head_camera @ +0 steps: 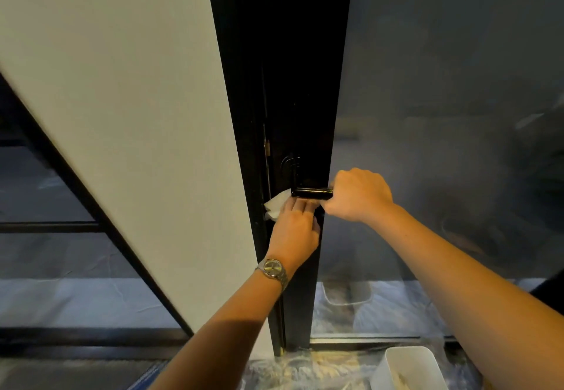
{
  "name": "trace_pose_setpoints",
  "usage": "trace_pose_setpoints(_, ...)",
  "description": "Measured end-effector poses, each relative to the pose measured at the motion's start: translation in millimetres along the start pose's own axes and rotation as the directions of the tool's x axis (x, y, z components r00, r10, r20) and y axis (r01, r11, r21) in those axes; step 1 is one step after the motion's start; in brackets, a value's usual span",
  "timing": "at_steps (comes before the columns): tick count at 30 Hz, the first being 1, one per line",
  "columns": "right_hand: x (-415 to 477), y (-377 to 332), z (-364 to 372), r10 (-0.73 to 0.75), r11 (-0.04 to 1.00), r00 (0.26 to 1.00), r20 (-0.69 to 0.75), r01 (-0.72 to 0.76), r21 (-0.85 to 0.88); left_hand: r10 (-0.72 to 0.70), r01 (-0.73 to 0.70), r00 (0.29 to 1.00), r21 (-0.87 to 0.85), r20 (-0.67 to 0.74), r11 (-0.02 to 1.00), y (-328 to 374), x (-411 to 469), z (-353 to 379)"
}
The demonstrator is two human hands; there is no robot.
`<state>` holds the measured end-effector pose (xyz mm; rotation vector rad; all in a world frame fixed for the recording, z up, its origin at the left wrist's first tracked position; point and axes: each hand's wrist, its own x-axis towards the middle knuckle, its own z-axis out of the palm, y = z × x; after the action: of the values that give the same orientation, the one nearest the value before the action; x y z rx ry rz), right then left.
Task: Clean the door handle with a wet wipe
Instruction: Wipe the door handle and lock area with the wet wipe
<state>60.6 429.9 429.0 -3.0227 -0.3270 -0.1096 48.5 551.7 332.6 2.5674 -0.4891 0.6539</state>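
Black metal lever door handle (311, 193), at frame centre, is gripped at its free end by our right hand (357, 196) while our left hand (294, 221) presses a crumpled white wet wipe (276, 206) beneath it; we should hold it steady and wipe full-length.

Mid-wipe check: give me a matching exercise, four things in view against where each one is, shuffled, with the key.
Things:
1. wet wipe
2. door handle
3. watch
4. white bin

Places:
a. on the left wrist
b. on the floor, lower right
c. gripped at its end by the right hand
d. under the fingers of the left hand, just below the handle

Pairs: 1-d, 2-c, 3-a, 4-b.
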Motion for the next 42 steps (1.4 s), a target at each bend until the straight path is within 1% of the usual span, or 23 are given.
trace_pose_setpoints(2,-1,0,-1,-0.003,1.000,1.000,0.007,0.003,-0.002,0.087,-0.089,0.995,0.040,0.051,0.995,-10,2,-6)
trace_pose_setpoints(3,-1,0,-1,-0.003,1.000,1.000,0.008,0.003,0.000,0.092,-0.094,0.994,0.025,0.050,0.995,-14,2,-8)
trace_pose_setpoints(4,-1,1,-1,-0.001,1.000,1.000,0.006,0.001,0.006,0.067,-0.066,0.997,-0.008,0.028,0.998,-16,3,-9)
trace_pose_setpoints(6,0,0,-2,0.001,1.000,1.000,0.007,-0.001,0.013,-0.033,0.030,0.999,-0.082,-0.035,0.996,-14,1,-8)
trace_pose_setpoints(7,0,0,-2,-0.001,1.000,1.000,0.009,0.001,0.014,-0.067,0.063,0.997,-0.099,-0.042,0.993,-11,0,-7)
trace_pose_setpoints(8,0,0,-2,-0.003,1.000,1.000,0.013,0.003,0.015,-0.074,0.071,0.997,-0.094,-0.029,0.993,-9,-1,-6)
trace_pose_setpoints(11,-1,0,-3,-0.003,1.000,1.000,0.024,0.003,0.019,0.014,-0.013,0.999,-0.022,0.041,1.000,-13,-5,-4)
trace_pose_setpoints(13,-1,0,-3,0.001,1.000,1.000,0.020,-0.002,0.016,0.020,-0.019,0.999,-0.035,0.040,0.999,-19,-3,-6)
trace_pose_setpoints(14,-2,0,-3,0.001,1.000,1.000,0.015,-0.002,0.011,-0.013,0.015,1.000,-0.058,0.027,0.998,-19,-3,-5)
trace_pose_setpoints(16,-2,0,-2,0.001,1.000,1.000,0.005,-0.001,0.014,-0.131,0.125,0.991,-0.136,-0.033,0.983,-14,-4,-4)
trace_pose_setpoints(18,-2,0,-2,0.003,1.000,1.000,-0.003,-0.003,0.020,-0.260,0.238,0.963,-0.220,-0.077,0.946,-7,-7,-2)
trace_pose_setpoints(19,-2,-1,-2,0.004,1.000,1.000,-0.008,-0.004,0.024,-0.287,0.262,0.955,-0.234,-0.078,0.936,-6,-8,-1)
trace_pose_setpoints(21,-2,-1,-2,0.005,1.000,1.000,-0.014,-0.005,0.030,-0.243,0.227,0.968,-0.194,-0.064,0.954,-8,-9,-2)
trace_pose_setpoints(24,-1,0,-1,0.008,1.000,1.000,-0.008,-0.007,0.025,-0.116,0.115,0.993,-0.079,-0.012,0.990,-13,-8,-8)
trace_pose_setpoints(28,-1,1,-1,-0.002,1.000,1.000,-0.004,0.002,0.020,0.040,-0.043,0.997,0.051,0.064,0.998,-13,-2,-14)
trace_pose_setpoints(30,-1,0,-1,-0.001,1.000,1.000,-0.001,0.001,0.021,0.041,-0.047,0.991,0.051,0.124,0.998,-14,-1,-12)
trace_pose_setpoints(31,-1,0,-2,0.000,1.000,1.000,-0.001,0.000,0.019,0.013,-0.019,0.990,0.037,0.140,0.999,-14,0,-11)
trace_pose_setpoints(32,-1,0,-1,0.001,1.000,1.000,-0.004,-0.001,0.017,-0.029,0.029,0.991,0.000,0.128,1.000,-14,-1,-9)
trace_pose_setpoints(35,0,1,0,0.005,1.000,1.000,-0.011,-0.004,0.023,-0.210,0.209,0.978,-0.186,0.017,0.960,-7,-4,-5)
trace_pose_setpoints(38,0,1,0,0.003,1.000,1.000,-0.013,-0.003,0.023,-0.410,0.370,0.912,-0.374,-0.031,0.850,0,-6,-5)
trace_pose_setpoints(40,0,1,0,-0.001,1.000,1.000,-0.011,0.001,0.014,-0.499,0.430,0.865,-0.433,-0.055,0.793,1,-6,-4)
trace_pose_setpoints(42,0,1,0,-0.001,1.000,1.000,-0.011,0.002,0.015,-0.577,0.482,0.816,-0.499,-0.044,0.720,1,-7,-1)
